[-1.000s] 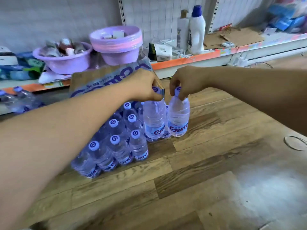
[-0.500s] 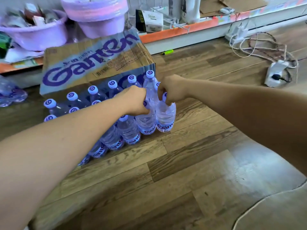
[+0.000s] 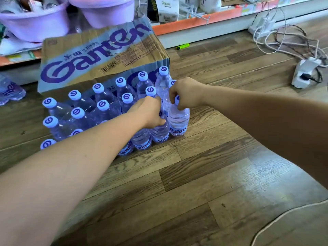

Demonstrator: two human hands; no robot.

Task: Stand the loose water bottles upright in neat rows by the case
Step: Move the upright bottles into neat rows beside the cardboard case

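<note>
Left hand and right hand each grip a neck, seating clear plastic left bottle and right bottle upright, flush with rows beside the brown cardboard case.

Clear water bottles with white, purple-swirled caps stand upright in close rows on the wood floor, against the brown, purple-lettered cardboard case. At the front row's right end, the corner bottle and its neighbour stand upright, each gripped at the neck.

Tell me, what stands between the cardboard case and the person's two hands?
Rows of upright water bottles fill the stretch from the cardboard case to the left hand and right hand, as the head view shows.
</note>
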